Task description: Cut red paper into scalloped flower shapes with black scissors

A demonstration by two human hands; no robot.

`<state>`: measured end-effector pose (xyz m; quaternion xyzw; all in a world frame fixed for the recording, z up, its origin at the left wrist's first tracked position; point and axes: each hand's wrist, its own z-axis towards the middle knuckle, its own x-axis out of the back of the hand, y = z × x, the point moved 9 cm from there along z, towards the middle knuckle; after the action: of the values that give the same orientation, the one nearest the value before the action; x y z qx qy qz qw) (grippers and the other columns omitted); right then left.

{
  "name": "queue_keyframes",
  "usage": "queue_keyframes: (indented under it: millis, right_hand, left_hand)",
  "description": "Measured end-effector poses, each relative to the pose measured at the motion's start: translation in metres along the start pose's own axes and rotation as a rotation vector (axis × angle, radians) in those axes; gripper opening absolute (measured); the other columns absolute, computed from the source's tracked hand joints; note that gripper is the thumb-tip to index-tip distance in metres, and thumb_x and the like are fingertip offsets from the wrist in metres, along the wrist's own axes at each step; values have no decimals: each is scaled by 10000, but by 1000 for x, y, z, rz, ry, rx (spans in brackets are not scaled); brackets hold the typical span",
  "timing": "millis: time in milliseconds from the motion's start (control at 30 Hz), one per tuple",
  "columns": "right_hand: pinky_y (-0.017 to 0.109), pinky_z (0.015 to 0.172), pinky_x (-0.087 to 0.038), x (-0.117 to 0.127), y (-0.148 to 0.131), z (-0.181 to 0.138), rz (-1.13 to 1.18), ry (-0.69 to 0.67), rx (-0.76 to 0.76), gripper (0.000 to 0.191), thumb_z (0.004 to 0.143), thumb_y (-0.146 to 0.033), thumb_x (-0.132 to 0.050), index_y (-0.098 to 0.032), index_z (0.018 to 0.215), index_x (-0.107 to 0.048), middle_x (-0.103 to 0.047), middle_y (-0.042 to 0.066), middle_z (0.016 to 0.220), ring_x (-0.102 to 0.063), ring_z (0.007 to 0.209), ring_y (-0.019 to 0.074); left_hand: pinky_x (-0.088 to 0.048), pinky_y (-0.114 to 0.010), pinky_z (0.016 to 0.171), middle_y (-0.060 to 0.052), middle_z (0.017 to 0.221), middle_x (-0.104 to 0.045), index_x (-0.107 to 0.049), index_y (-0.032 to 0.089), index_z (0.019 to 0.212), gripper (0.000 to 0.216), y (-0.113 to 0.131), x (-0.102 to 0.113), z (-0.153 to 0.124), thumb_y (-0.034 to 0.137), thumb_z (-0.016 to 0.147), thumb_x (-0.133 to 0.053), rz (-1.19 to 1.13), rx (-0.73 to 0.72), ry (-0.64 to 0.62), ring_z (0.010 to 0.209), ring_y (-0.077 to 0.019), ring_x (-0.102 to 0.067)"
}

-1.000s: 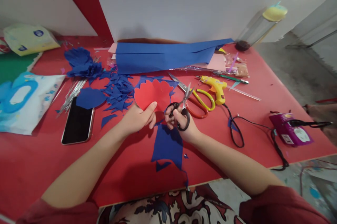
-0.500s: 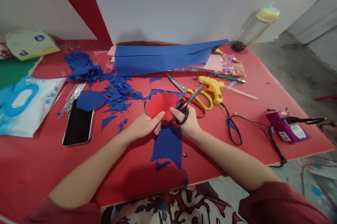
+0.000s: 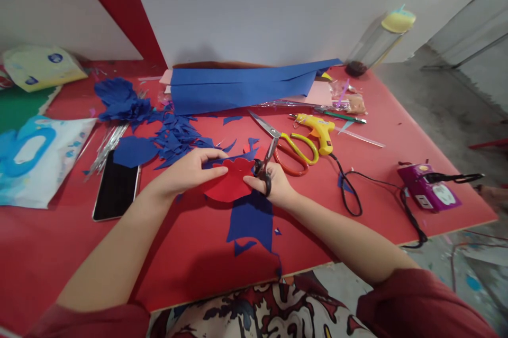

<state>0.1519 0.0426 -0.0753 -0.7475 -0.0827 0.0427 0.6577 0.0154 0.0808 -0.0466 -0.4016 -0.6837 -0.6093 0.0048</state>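
Observation:
My left hand (image 3: 195, 170) pinches a red scalloped paper piece (image 3: 228, 184) from its left side, thumb on top. Blue paper shows behind the red piece along its far edge. In my right hand (image 3: 273, 183) are small black-handled scissors (image 3: 265, 169), blades pointing up and away from the paper. That hand's thumb also touches the right side of the red piece. Under the hands lies a blue paper sheet (image 3: 252, 224) with ragged cut edges. Just beyond, larger scissors (image 3: 293, 148) with yellow and orange handles rest on the table.
Blue scraps (image 3: 174, 137) and a blue paper flower (image 3: 117, 97) lie left, near a phone (image 3: 115, 195) and a wipes pack (image 3: 59, 169). A yellow glue gun (image 3: 323, 131), its cord and a purple power box (image 3: 431, 190) are right. Folded blue paper (image 3: 238, 87) lies behind.
The red piece has turned and tilted, its scalloped edge now facing away. My left hand has shifted up and left over it. Small red and blue bits now show beyond the piece.

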Motion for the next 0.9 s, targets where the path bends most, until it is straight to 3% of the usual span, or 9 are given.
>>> queue_keyframes:
  millis: [200, 333, 567, 733, 900]
  right_hand:
    - [210, 440, -246, -12, -4, -3, -1, -97, 6, 383, 617, -409, -659, -197, 523, -355, -275, -88, 473, -256, 443, 48]
    - [214, 442, -258, -7, 1, -2, -18, -45, -17, 333, 622, -380, -650, -189, 534, -393, -316, -83, 469, -285, 445, 55]
    - [225, 469, -321, -1, 3, -1, 105, 28, -14, 190, 645, -299, -615, -162, 569, -506, -466, -50, 479, -399, 448, 74]
    - [222, 437, -288, 3, 7, 1, 241, 87, -31, 208, 670, -312, -611, -157, 569, -516, -457, -52, 455, -380, 416, 67]
    - [224, 442, -279, -12, 9, 0, 252, -61, -16, 245, 713, -366, -634, -168, 674, -496, -416, -74, 506, -369, 436, 65]
  left_hand:
    - [-470, -334, 861, -69, 996, -703, -668, 145, 919, 308, 18, -15, -2, 379, 750, -559, 214, -71, -82, 905, -231, -628]
    - [-480, -310, 759, -53, 823, -708, -656, 137, 733, 266, 29, -16, -4, 366, 772, -525, 294, -93, -54, 758, -210, -627]
    - [-481, -296, 683, -51, 760, -714, -681, 130, 755, 298, 28, -14, -5, 376, 780, -515, 318, -140, -43, 692, -204, -627]
    - [-483, -365, 858, -89, 1058, -707, -689, 139, 1027, 414, 19, 0, -4, 421, 751, -564, 237, -93, 42, 940, -279, -644]
    - [-515, -339, 767, -57, 927, -733, -719, 156, 903, 357, 15, 27, -10, 440, 717, -608, 191, 2, 186, 882, -288, -649]
